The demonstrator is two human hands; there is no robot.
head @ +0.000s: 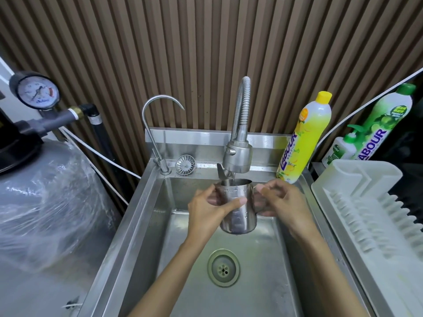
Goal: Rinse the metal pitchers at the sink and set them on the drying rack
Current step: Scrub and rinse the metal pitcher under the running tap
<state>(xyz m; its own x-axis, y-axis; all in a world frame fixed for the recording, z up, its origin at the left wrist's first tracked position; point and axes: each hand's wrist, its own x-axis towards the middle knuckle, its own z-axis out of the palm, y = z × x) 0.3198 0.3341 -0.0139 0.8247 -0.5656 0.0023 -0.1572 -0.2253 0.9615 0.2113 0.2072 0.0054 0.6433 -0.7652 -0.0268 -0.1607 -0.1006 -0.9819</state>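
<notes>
A steel pitcher (239, 217) hangs upright over the sink (142, 216), its mouth right under the spray head of the flexible faucet (238, 156). My left hand (210, 211) wraps its left side, thumb across the front wall. At the pitcher's right side my right hand (281, 200) grips the handle, which the fingers mostly hide. A thin stream of water seems to fall into the pitcher. The white plastic drying rack (357, 202) stands to the right of the sink with nothing on it.
A gooseneck tap (158, 124) and a loose strainer (185, 164) sit on the sink's back ledge. Yellow (304, 138) and green (382, 120) detergent bottles stand at the back right. A plastic-wrapped tank (45, 197) with a pressure gauge (36, 91) fills the left. The drain (223, 267) lies below the pitcher.
</notes>
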